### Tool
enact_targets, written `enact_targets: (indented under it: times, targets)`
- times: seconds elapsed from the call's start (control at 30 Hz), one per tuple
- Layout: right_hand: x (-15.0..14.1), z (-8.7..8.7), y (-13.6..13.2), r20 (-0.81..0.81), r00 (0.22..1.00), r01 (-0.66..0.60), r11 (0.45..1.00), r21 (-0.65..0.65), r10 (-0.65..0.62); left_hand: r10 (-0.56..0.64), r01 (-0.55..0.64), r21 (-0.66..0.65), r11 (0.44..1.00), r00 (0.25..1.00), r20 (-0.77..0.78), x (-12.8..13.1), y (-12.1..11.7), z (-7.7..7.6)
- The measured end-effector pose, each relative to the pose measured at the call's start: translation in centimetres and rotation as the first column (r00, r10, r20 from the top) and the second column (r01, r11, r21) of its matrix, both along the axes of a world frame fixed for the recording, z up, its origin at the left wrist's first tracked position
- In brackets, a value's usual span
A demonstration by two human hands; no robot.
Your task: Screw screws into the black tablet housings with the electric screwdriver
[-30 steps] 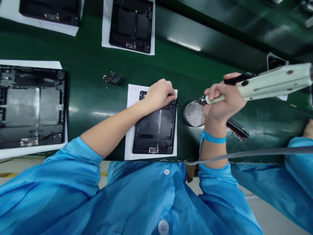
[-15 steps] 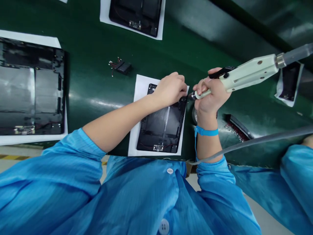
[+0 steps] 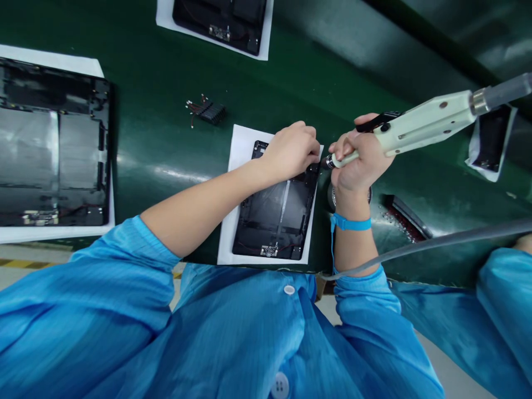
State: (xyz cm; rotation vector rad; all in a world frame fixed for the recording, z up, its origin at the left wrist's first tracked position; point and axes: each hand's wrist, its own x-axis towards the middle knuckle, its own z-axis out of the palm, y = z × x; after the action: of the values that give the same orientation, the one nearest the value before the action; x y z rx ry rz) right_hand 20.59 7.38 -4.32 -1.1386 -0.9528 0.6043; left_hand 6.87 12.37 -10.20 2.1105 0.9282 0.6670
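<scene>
A black tablet housing (image 3: 266, 221) with a thin silver strip and a small circuit board near its bottom edge lies on a white sheet (image 3: 238, 152). My left hand (image 3: 292, 149) reaches over the housing's upper part, fingers curled down at its top right corner. Whatever the fingertips pinch is hidden. My right hand (image 3: 361, 158) is closed around a pale electric screwdriver (image 3: 432, 124), held slanted. The screwdriver's tip points left at that same corner, close to my left fingertips; I cannot tell whether it touches. A round metallic container (image 3: 331, 197) is partly hidden behind my right wrist.
A larger housing (image 3: 75, 166) lies at left, another housing (image 3: 220, 25) at the top. Small black wired parts (image 3: 211, 112) sit behind the sheet; more wired black parts (image 3: 405, 217) are at right. A grey cable (image 3: 440, 241) crosses my right forearm. Another person's blue sleeve (image 3: 505, 293) shows at right.
Both hands and the screwdriver hold almost the same position. The housing at the top appears slightly farther left and up, with a small shift in the view.
</scene>
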Motion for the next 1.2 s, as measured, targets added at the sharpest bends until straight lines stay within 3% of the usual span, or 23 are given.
enact_targets:
  times: [0.17,0.4,0.63,0.77,1.0,1.1,1.2]
  targets:
    - [0.2,0.1,-0.3,0.153,0.988,0.032,0.992,-0.12,-0.013,-0.028,0.029,0.038,0.999,0.999,-0.016,-0.4,-0.1,0.9]
    - [-0.7,0.5,-0.4,-0.008,1.0,0.0,1.0,0.012,0.0,-0.046,0.057,0.133,0.99,0.995,-0.084,-0.7,-0.4,1.8]
    - [-0.9,-0.5,-0.6,-0.008,0.999,-0.039,0.999,0.016,0.039,-0.053,0.07,0.134,0.989,0.99,-0.128,-0.9,-0.4,2.4]
    - [-0.8,0.1,-0.6,-0.042,0.998,-0.039,0.999,-0.002,0.039,-0.069,0.095,0.149,0.984,0.983,-0.168,-1.3,-0.5,3.0]
    - [4.0,3.5,-3.1,0.007,0.986,0.167,0.981,0.095,-0.168,-0.054,0.075,0.181,0.981,0.991,-0.119,-1.2,0.0,2.3]
    - [6.1,3.2,-3.8,0.041,0.967,0.249,0.965,0.078,-0.252,-0.046,0.068,0.172,0.983,0.991,-0.129,-1.1,-0.1,2.3]
    - [7.0,2.2,-3.8,0.04,0.966,0.252,0.966,0.051,-0.254,-0.047,0.07,0.164,0.984,0.989,-0.137,-1.1,-0.1,2.5]
